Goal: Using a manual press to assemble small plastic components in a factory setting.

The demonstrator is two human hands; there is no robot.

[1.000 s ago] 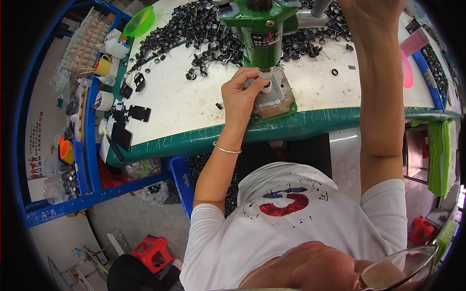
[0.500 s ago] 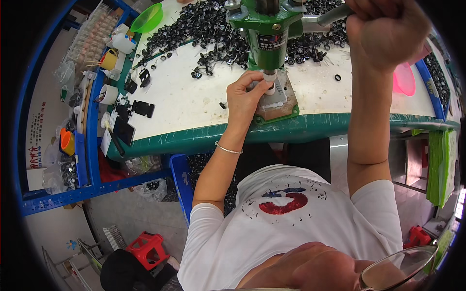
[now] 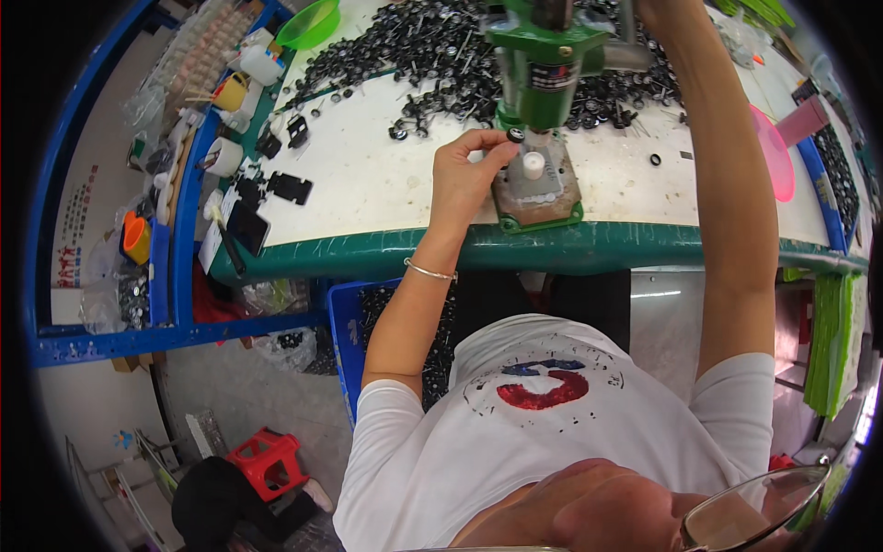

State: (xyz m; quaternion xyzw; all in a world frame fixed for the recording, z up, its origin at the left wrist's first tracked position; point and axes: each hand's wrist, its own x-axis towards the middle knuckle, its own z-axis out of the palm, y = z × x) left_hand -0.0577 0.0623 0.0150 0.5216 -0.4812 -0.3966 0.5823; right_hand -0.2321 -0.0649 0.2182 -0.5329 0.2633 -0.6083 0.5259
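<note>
Between the thumb and fingers of my left hand (image 3: 469,170) is a small black toy wheel (image 3: 516,135) with a pale centre. It is held above and just behind the white round post (image 3: 533,165) on the base plate (image 3: 543,198) of a green hand press (image 3: 543,78). The press head stands raised over the post, with a gap between them. My right hand (image 3: 664,9) is at the upper edge, up against the top of the grey press lever (image 3: 628,23). It closes around the lever, though its fingers are mostly cut off by the picture's edge.
A heap of black wheels with metal pins (image 3: 414,55) spreads behind the press. One black ring (image 3: 655,159) lies to its right. A green bowl (image 3: 311,26) and a pink bowl (image 3: 771,152) flank the white worktable (image 3: 368,175). Blue shelving (image 3: 184,248) stands left.
My right hand has gone up and away, swinging the lever upward. The press head has risen off the post. My left hand has lifted from the post, and a black wheel now shows in its fingers.
</note>
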